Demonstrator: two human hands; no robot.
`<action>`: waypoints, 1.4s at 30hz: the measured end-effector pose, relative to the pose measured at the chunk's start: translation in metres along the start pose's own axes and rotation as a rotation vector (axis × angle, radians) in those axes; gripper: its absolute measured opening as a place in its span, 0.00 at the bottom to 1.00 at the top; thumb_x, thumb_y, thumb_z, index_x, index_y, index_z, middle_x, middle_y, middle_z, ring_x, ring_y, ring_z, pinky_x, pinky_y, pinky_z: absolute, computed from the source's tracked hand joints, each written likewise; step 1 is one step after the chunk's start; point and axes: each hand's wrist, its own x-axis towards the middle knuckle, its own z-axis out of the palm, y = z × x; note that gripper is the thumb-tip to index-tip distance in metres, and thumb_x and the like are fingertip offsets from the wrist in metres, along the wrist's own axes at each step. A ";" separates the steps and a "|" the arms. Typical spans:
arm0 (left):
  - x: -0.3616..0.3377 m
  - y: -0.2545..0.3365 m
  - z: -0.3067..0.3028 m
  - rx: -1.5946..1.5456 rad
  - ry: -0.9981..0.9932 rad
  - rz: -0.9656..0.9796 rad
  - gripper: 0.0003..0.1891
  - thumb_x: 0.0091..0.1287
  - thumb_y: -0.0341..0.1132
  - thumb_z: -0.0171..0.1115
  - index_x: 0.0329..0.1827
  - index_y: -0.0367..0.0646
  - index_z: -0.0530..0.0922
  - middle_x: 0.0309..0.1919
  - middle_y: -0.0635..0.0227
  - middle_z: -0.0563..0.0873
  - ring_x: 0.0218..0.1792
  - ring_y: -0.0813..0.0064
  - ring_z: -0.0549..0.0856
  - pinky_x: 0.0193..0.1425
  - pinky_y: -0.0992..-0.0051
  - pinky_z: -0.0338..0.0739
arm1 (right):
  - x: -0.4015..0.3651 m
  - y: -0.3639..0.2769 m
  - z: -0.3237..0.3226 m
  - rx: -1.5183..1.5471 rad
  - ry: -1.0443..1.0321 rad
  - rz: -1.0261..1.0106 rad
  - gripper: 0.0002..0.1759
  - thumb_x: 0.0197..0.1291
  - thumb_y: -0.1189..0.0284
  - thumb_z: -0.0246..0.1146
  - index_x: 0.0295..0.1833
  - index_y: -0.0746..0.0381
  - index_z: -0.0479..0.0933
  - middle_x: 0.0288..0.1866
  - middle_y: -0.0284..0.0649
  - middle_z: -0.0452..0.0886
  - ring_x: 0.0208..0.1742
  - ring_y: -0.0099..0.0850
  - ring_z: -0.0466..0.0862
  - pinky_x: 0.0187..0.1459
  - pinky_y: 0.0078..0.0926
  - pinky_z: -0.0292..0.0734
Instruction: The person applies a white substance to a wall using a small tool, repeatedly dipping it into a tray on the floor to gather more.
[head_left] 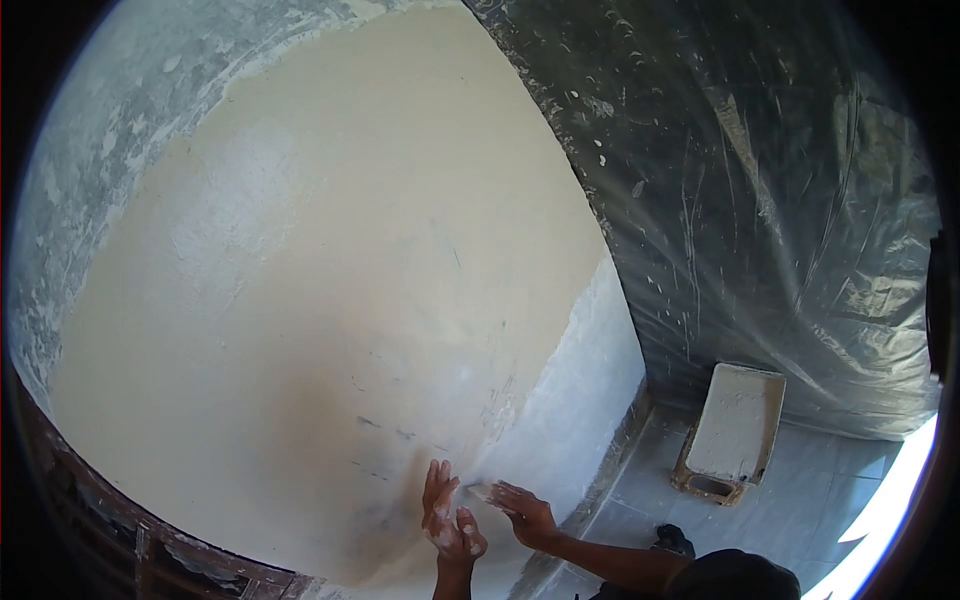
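Note:
My left hand (450, 520) is raised in front of the wall, its fingers apart and smeared with white paste; nothing shows in its grip. Beside it on the right, my right hand (522, 512) has its fingers pressed together on a small pale flat scraper (482, 492), which points toward the left hand. Behind both hands is the wall (400, 250), coated in cream paste with a few dark streaks low down. A paler, bluish-white strip (585, 370) runs along its right side.
A tray of pale paste (735, 425) stands on the grey tiled floor (820, 490) at the right. Dark plastic sheeting (760, 200) hangs at the upper right. A dark reddish-brown frame (150, 545) lines the lower left. A shoe (673, 540) shows near the bottom.

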 end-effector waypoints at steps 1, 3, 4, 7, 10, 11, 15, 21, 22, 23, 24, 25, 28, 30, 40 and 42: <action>-0.001 -0.001 -0.005 -0.012 0.002 0.018 0.20 0.71 0.35 0.46 0.59 0.30 0.75 0.59 0.33 0.82 0.67 0.30 0.76 0.71 0.45 0.71 | 0.002 -0.009 -0.009 0.062 -0.025 0.014 0.22 0.61 0.88 0.63 0.59 0.61 0.84 0.63 0.46 0.84 0.71 0.44 0.79 0.71 0.40 0.72; -0.007 -0.003 -0.016 -0.037 0.005 0.038 0.20 0.71 0.35 0.46 0.58 0.30 0.76 0.58 0.33 0.82 0.67 0.30 0.76 0.71 0.44 0.71 | 0.057 -0.015 -0.035 -0.095 0.201 -0.033 0.23 0.63 0.90 0.60 0.61 0.61 0.83 0.62 0.47 0.85 0.70 0.44 0.80 0.70 0.38 0.74; -0.011 -0.004 -0.021 -0.058 0.010 0.048 0.20 0.71 0.34 0.47 0.58 0.30 0.76 0.58 0.33 0.82 0.66 0.31 0.76 0.71 0.44 0.71 | 0.096 -0.006 -0.049 -0.164 0.339 -0.051 0.24 0.66 0.90 0.56 0.65 0.63 0.81 0.65 0.47 0.83 0.69 0.39 0.80 0.68 0.32 0.75; -0.022 -0.010 -0.031 -0.093 -0.013 0.049 0.20 0.70 0.34 0.47 0.58 0.29 0.76 0.58 0.33 0.82 0.66 0.31 0.77 0.71 0.44 0.71 | 0.203 0.031 -0.085 -0.090 0.675 -0.116 0.27 0.67 0.93 0.49 0.70 0.69 0.74 0.71 0.48 0.77 0.68 0.32 0.80 0.66 0.24 0.77; -0.028 -0.012 -0.037 -0.126 -0.041 0.068 0.20 0.70 0.34 0.47 0.58 0.30 0.76 0.57 0.33 0.83 0.66 0.32 0.77 0.71 0.44 0.71 | 0.206 0.036 -0.057 -0.161 0.651 -0.131 0.29 0.63 0.92 0.54 0.70 0.65 0.75 0.72 0.49 0.77 0.72 0.39 0.77 0.73 0.32 0.70; -0.027 -0.013 -0.041 -0.134 -0.044 0.072 0.20 0.70 0.34 0.47 0.58 0.30 0.76 0.57 0.33 0.83 0.66 0.32 0.77 0.71 0.44 0.71 | 0.193 0.035 -0.034 -0.250 0.590 -0.166 0.30 0.62 0.91 0.55 0.70 0.64 0.75 0.72 0.49 0.76 0.74 0.43 0.75 0.75 0.36 0.67; -0.026 -0.008 -0.047 -0.142 -0.067 0.107 0.20 0.71 0.34 0.46 0.58 0.29 0.74 0.58 0.32 0.81 0.66 0.30 0.77 0.71 0.42 0.70 | 0.034 -0.015 0.057 -0.187 0.330 -0.070 0.27 0.60 0.89 0.61 0.65 0.61 0.80 0.68 0.48 0.80 0.75 0.48 0.74 0.76 0.43 0.66; -0.029 -0.004 -0.056 -0.166 -0.026 0.106 0.20 0.71 0.35 0.47 0.58 0.29 0.75 0.58 0.33 0.82 0.65 0.30 0.77 0.71 0.42 0.71 | 0.053 -0.036 -0.005 -0.066 0.336 -0.031 0.27 0.63 0.93 0.57 0.64 0.61 0.81 0.63 0.46 0.85 0.65 0.34 0.83 0.65 0.28 0.76; -0.032 -0.002 -0.056 -0.167 -0.022 0.080 0.20 0.71 0.36 0.47 0.58 0.29 0.76 0.58 0.34 0.82 0.65 0.31 0.77 0.71 0.42 0.71 | 0.096 -0.029 -0.031 0.045 0.444 0.055 0.26 0.67 0.92 0.54 0.66 0.62 0.79 0.63 0.44 0.85 0.58 0.23 0.82 0.60 0.22 0.76; -0.034 -0.002 -0.056 -0.165 -0.018 0.056 0.20 0.71 0.36 0.47 0.57 0.29 0.76 0.59 0.34 0.82 0.65 0.31 0.77 0.71 0.43 0.72 | 0.140 -0.011 -0.058 -0.044 0.549 0.008 0.26 0.69 0.91 0.53 0.69 0.63 0.77 0.63 0.42 0.85 0.53 0.18 0.79 0.58 0.19 0.75; -0.037 -0.002 -0.054 -0.160 -0.015 0.054 0.20 0.71 0.36 0.47 0.57 0.29 0.76 0.59 0.34 0.82 0.65 0.31 0.77 0.71 0.43 0.72 | 0.179 0.006 -0.080 0.056 0.605 0.001 0.26 0.70 0.89 0.53 0.70 0.63 0.76 0.63 0.42 0.85 0.54 0.19 0.80 0.59 0.18 0.74; -0.041 -0.001 -0.052 -0.158 -0.013 0.038 0.20 0.71 0.36 0.47 0.57 0.29 0.76 0.59 0.34 0.82 0.65 0.32 0.77 0.71 0.43 0.72 | 0.208 0.011 -0.098 0.033 0.627 0.035 0.24 0.70 0.89 0.54 0.69 0.63 0.77 0.68 0.50 0.80 0.65 0.34 0.83 0.65 0.27 0.77; -0.049 -0.003 -0.045 -0.153 -0.020 0.022 0.20 0.72 0.36 0.46 0.57 0.29 0.76 0.59 0.35 0.82 0.66 0.31 0.77 0.71 0.43 0.71 | 0.226 0.043 -0.079 -0.132 0.644 -0.143 0.26 0.66 0.89 0.57 0.68 0.63 0.77 0.68 0.51 0.80 0.67 0.40 0.82 0.68 0.32 0.75; -0.045 -0.002 -0.043 -0.165 -0.025 0.027 0.20 0.72 0.36 0.46 0.57 0.28 0.76 0.59 0.35 0.82 0.66 0.31 0.77 0.71 0.43 0.71 | 0.189 0.019 -0.041 -0.382 0.507 -0.234 0.29 0.60 0.89 0.61 0.68 0.62 0.77 0.69 0.53 0.78 0.73 0.53 0.74 0.74 0.40 0.68; -0.024 0.008 -0.014 -0.081 0.033 0.027 0.21 0.73 0.35 0.43 0.59 0.28 0.75 0.61 0.34 0.81 0.67 0.30 0.76 0.72 0.44 0.71 | 0.117 -0.005 -0.072 -0.227 0.438 -0.107 0.24 0.62 0.91 0.59 0.62 0.61 0.82 0.61 0.47 0.85 0.62 0.44 0.85 0.65 0.34 0.78; -0.032 0.012 -0.015 -0.040 0.021 -0.044 0.22 0.73 0.36 0.42 0.59 0.28 0.75 0.61 0.35 0.81 0.67 0.30 0.76 0.71 0.44 0.71 | 0.183 0.030 -0.109 -0.243 0.550 -0.097 0.25 0.64 0.90 0.57 0.65 0.63 0.80 0.65 0.50 0.82 0.66 0.47 0.82 0.67 0.36 0.77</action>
